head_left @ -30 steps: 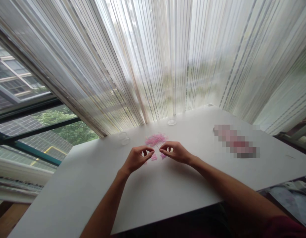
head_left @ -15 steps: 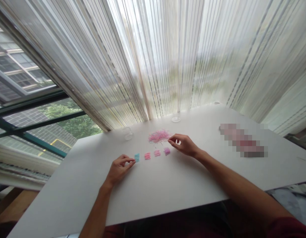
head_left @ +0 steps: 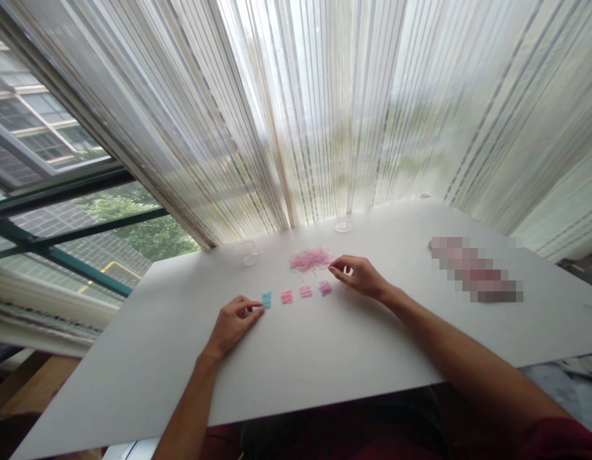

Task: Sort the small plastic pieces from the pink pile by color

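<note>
My left hand (head_left: 234,324) rests on the white table (head_left: 286,358), thumb and index finger closed together at the edge of a small blue group of thin strips (head_left: 266,299). Whether a strip is between those fingertips is too small to see. To its right, in a row, lie a coral-pink group (head_left: 287,296), a paler pink group (head_left: 305,291) and a purple group (head_left: 325,288). My right hand (head_left: 360,276) is in a pinch beside the loose heap of thin pink and purple pieces (head_left: 309,259), just above and right of the purple group. What it pinches is hidden.
A clear round dish (head_left: 344,227) and a clear container (head_left: 249,253) stand near the table's back edge. At the right lies a pixelated pinkish object (head_left: 475,271). Sheer striped curtains (head_left: 325,128) hang behind the table, with an open window (head_left: 61,211) at the left.
The view has shifted slightly. My right hand has stayed beside the heap and my left hand at the blue group, both still pinched; the groups keep their row.
</note>
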A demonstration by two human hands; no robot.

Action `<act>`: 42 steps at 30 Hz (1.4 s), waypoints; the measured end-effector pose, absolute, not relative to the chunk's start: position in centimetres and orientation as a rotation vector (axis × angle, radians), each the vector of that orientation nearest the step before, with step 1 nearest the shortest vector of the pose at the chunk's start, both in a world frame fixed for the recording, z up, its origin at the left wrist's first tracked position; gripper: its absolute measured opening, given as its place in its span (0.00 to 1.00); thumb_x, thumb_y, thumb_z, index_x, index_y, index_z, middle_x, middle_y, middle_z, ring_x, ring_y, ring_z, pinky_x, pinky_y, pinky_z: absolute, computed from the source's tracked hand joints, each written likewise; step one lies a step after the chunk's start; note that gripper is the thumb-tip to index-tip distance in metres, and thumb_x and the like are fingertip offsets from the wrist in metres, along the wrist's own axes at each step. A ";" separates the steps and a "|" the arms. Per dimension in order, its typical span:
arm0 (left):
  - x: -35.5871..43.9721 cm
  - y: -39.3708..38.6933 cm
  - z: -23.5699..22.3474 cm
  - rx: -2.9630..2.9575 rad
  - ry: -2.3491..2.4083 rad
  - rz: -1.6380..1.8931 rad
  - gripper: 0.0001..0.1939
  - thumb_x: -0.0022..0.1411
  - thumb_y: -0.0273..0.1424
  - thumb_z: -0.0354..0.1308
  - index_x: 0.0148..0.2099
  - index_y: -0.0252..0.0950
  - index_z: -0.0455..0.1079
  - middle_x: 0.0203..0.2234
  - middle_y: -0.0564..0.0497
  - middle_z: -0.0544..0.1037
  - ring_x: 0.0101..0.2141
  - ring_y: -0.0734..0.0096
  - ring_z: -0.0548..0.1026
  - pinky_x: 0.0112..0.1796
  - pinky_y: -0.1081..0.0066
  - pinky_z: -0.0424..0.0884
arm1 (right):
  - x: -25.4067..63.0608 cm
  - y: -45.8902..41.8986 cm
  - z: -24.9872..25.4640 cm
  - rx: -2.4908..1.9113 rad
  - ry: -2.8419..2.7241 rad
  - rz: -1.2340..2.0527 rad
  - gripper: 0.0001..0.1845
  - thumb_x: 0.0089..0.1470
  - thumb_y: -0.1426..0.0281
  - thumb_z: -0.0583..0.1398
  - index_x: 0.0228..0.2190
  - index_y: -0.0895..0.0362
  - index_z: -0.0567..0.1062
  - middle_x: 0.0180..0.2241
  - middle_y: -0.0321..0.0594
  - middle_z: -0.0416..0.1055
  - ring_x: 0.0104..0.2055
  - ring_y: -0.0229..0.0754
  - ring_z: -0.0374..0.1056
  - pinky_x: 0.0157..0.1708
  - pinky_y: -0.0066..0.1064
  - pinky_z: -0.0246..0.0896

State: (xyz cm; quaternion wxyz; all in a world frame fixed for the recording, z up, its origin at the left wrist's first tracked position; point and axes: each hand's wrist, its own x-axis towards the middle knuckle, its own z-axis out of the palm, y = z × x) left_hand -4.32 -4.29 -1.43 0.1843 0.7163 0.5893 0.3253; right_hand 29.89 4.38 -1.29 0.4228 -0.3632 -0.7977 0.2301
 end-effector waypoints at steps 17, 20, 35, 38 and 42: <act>1.0 3.0 3.2 2.380 1.465 0.634 0.14 0.62 0.38 0.56 0.44 0.38 0.77 0.35 0.48 0.79 0.29 0.71 0.72 0.34 0.72 0.69 | 31.1 7.2 -2.8 -1.176 -1.752 0.585 0.13 0.54 0.62 0.58 0.28 0.56 0.78 0.25 0.38 0.76 0.26 0.39 0.69 0.30 0.31 0.65; 2.4 6.0 3.0 2.440 1.537 0.462 0.15 0.57 0.35 0.58 0.46 0.37 0.76 0.39 0.47 0.79 0.30 0.69 0.74 0.34 0.71 0.69 | 31.0 7.3 -3.0 -1.180 -1.756 0.587 0.13 0.54 0.62 0.58 0.28 0.56 0.78 0.25 0.38 0.76 0.26 0.39 0.69 0.30 0.30 0.65; 4.6 8.1 3.3 2.582 1.617 0.310 0.11 0.59 0.36 0.56 0.38 0.40 0.78 0.32 0.50 0.79 0.28 0.69 0.72 0.28 0.73 0.63 | 30.7 7.8 -3.7 -1.178 -1.808 0.564 0.08 0.53 0.71 0.59 0.31 0.57 0.79 0.30 0.39 0.75 0.29 0.37 0.68 0.34 0.30 0.64; 6.1 7.3 3.7 2.620 1.499 0.259 0.10 0.59 0.35 0.57 0.40 0.42 0.78 0.34 0.51 0.79 0.28 0.70 0.73 0.29 0.73 0.64 | 30.7 7.8 -3.8 -1.186 -1.816 0.555 0.08 0.52 0.73 0.59 0.32 0.57 0.79 0.30 0.39 0.74 0.29 0.37 0.67 0.35 0.30 0.64; 8.0 6.9 3.5 2.715 1.358 0.146 0.08 0.57 0.30 0.60 0.38 0.43 0.79 0.36 0.51 0.79 0.31 0.68 0.75 0.31 0.73 0.65 | 30.7 7.7 -3.7 -1.206 -1.874 0.538 0.07 0.52 0.71 0.61 0.33 0.59 0.79 0.29 0.40 0.71 0.30 0.38 0.67 0.34 0.30 0.64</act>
